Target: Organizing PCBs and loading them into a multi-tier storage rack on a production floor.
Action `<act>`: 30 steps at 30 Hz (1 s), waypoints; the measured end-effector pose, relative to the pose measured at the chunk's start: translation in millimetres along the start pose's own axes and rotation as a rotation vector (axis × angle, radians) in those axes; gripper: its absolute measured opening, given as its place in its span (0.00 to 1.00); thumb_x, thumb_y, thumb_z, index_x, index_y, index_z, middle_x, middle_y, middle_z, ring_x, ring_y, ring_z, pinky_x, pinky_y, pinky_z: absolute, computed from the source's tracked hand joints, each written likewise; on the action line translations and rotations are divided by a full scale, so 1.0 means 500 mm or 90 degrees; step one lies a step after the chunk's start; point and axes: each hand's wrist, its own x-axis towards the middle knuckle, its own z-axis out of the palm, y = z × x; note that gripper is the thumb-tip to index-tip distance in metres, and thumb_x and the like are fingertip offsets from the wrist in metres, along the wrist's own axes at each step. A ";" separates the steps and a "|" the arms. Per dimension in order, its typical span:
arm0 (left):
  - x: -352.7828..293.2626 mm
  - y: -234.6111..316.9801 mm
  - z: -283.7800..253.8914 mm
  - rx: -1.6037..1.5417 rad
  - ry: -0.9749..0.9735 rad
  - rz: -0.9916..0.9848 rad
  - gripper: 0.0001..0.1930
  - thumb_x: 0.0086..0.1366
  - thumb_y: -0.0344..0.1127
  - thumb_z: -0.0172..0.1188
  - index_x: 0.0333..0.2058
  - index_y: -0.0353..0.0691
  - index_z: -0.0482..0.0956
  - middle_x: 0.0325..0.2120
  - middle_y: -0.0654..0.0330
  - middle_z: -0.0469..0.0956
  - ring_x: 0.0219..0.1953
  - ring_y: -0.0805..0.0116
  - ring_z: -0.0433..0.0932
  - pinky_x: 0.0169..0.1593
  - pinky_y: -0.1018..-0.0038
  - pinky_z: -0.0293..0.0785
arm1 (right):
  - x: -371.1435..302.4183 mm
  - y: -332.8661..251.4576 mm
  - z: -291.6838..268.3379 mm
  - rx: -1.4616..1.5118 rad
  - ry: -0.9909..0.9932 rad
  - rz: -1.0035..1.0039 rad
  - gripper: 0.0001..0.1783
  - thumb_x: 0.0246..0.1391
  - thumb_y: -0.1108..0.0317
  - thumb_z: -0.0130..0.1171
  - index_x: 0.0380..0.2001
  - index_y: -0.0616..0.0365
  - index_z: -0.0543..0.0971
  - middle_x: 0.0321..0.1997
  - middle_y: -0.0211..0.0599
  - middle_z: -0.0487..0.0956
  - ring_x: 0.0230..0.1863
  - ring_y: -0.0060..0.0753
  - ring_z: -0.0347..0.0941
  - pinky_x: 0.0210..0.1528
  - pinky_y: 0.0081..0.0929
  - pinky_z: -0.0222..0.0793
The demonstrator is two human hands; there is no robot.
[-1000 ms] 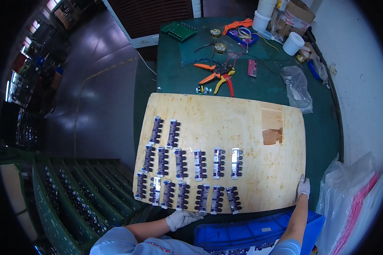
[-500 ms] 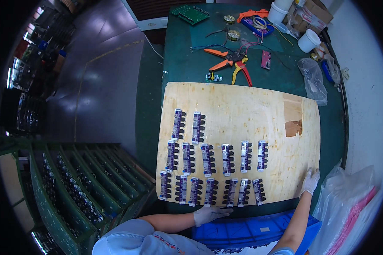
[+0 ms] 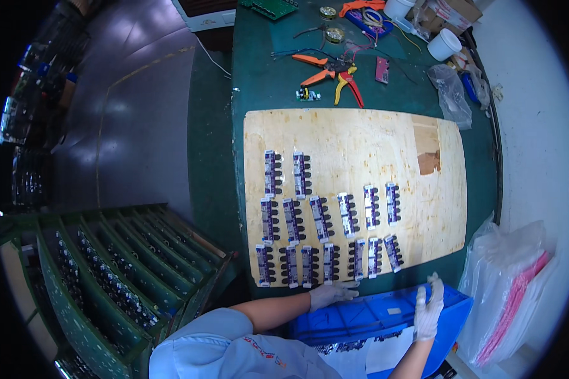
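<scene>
A light plywood board [image 3: 360, 148] lies on the green table, bearing several small purple circuit boards [image 3: 322, 218] with black parts along one side, laid out in rows. My left hand [image 3: 332, 295], in a white glove, is at the board's front edge with its fingers stretched out, above the rim of a blue crate [image 3: 354, 319]. Whether it touches the board I cannot tell. My gloved right hand [image 3: 428, 311] is over the right part of the crate, fingers apart and holding nothing. Inside the crate, white sheets and more circuit boards partly show.
Orange-handled crimping pliers [image 3: 322, 71], red-and-yellow pliers [image 3: 348, 87] and a small green circuit board [image 3: 308, 95] lie beyond the plywood. A green compartmented rack [image 3: 120, 265] stands at left. Plastic bags [image 3: 506, 284] are at right, near the wall. A white tub [image 3: 444, 44] stands far right.
My right hand has left the board's right edge and moved nearer, over the crate. The plywood has turned slightly counterclockwise with its circuit boards. The whole view has shifted a little.
</scene>
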 end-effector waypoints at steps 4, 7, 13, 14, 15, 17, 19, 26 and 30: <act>-0.013 0.030 0.061 0.305 0.038 0.034 0.22 0.67 0.40 0.52 0.55 0.33 0.69 0.61 0.52 0.61 0.58 0.63 0.67 0.61 0.70 0.62 | -0.171 -0.021 -0.044 0.068 0.037 0.095 0.19 0.60 0.63 0.51 0.48 0.67 0.71 0.55 0.51 0.71 0.58 0.44 0.66 0.61 0.35 0.58; 0.075 -0.065 -0.098 -0.203 -0.168 0.099 0.26 0.65 0.27 0.48 0.61 0.29 0.55 0.53 0.43 0.69 0.54 0.53 0.72 0.57 0.65 0.68 | -0.291 -0.040 -0.056 0.149 0.043 0.234 0.19 0.60 0.67 0.49 0.50 0.68 0.70 0.55 0.51 0.71 0.57 0.45 0.67 0.61 0.38 0.58; 0.002 0.021 0.016 -0.055 0.056 0.007 0.31 0.57 0.20 0.55 0.60 0.32 0.56 0.51 0.43 0.69 0.49 0.52 0.75 0.51 0.63 0.74 | -0.462 -0.108 -0.063 0.172 0.113 0.276 0.16 0.61 0.66 0.46 0.45 0.69 0.72 0.50 0.50 0.73 0.53 0.44 0.69 0.59 0.37 0.61; -0.010 0.014 0.014 -0.057 0.060 0.019 0.31 0.57 0.20 0.55 0.60 0.32 0.56 0.51 0.43 0.69 0.49 0.52 0.75 0.51 0.63 0.74 | -0.485 -0.114 -0.056 0.209 0.111 0.278 0.15 0.61 0.67 0.46 0.45 0.68 0.72 0.49 0.50 0.74 0.53 0.43 0.70 0.59 0.37 0.61; -0.027 0.005 0.007 -0.048 0.057 0.041 0.33 0.56 0.20 0.56 0.61 0.30 0.54 0.52 0.41 0.68 0.51 0.50 0.73 0.55 0.63 0.71 | -0.506 -0.130 -0.048 0.265 0.096 0.272 0.14 0.61 0.69 0.46 0.45 0.67 0.72 0.49 0.50 0.74 0.53 0.42 0.70 0.59 0.36 0.62; -0.096 -0.004 0.012 -0.020 0.077 0.108 0.33 0.57 0.20 0.55 0.61 0.28 0.54 0.54 0.39 0.67 0.54 0.47 0.71 0.60 0.62 0.67 | -0.560 -0.126 -0.018 0.340 0.018 0.202 0.11 0.59 0.73 0.46 0.43 0.65 0.72 0.48 0.50 0.75 0.52 0.41 0.71 0.57 0.37 0.63; -0.149 -0.003 0.047 -0.025 0.116 0.168 0.30 0.60 0.24 0.53 0.61 0.30 0.56 0.54 0.40 0.67 0.55 0.50 0.70 0.60 0.63 0.67 | -0.605 -0.103 0.015 0.320 -0.049 0.098 0.11 0.58 0.73 0.48 0.43 0.65 0.72 0.45 0.51 0.76 0.50 0.47 0.72 0.55 0.38 0.65; -0.391 -0.129 0.256 0.208 0.401 0.450 0.21 0.67 0.37 0.50 0.54 0.32 0.66 0.41 0.53 0.76 0.39 0.66 0.78 0.46 0.72 0.73 | -0.631 -0.120 0.091 0.139 -0.172 -0.318 0.25 0.55 0.64 0.54 0.52 0.70 0.67 0.55 0.61 0.68 0.56 0.61 0.64 0.59 0.47 0.59; -0.569 -0.311 0.306 0.302 0.421 0.456 0.23 0.67 0.41 0.50 0.54 0.31 0.66 0.46 0.48 0.74 0.46 0.59 0.77 0.47 0.65 0.76 | -0.680 -0.134 0.062 0.110 -0.169 -0.331 0.28 0.55 0.61 0.55 0.53 0.69 0.66 0.61 0.62 0.61 0.61 0.61 0.58 0.62 0.47 0.55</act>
